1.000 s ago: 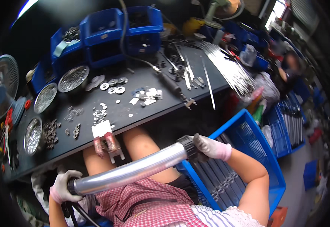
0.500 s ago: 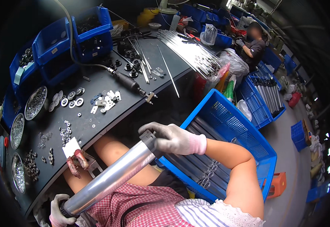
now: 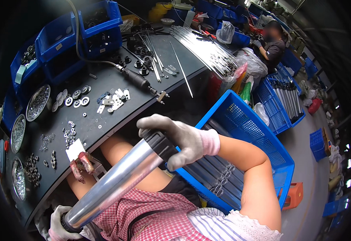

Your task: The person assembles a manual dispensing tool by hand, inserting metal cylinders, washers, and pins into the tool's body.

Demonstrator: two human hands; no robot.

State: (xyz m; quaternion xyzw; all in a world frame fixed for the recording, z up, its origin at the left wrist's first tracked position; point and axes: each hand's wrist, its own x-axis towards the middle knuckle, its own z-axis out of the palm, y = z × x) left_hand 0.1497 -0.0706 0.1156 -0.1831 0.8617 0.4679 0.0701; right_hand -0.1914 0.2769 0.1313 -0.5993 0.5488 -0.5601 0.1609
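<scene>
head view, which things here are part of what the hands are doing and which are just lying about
In hand:
- metal tube, black cap on its far end
- right hand gripping the capped end
- left hand at the near end

Lying about:
- washers on the workbench
- thin rods
- blue crate of tubes

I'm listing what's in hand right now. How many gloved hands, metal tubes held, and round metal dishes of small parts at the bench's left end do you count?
Gloved hands: 2, the right hand and the left hand
Metal tube held: 1
Round metal dishes: 3
Total: 6
</scene>
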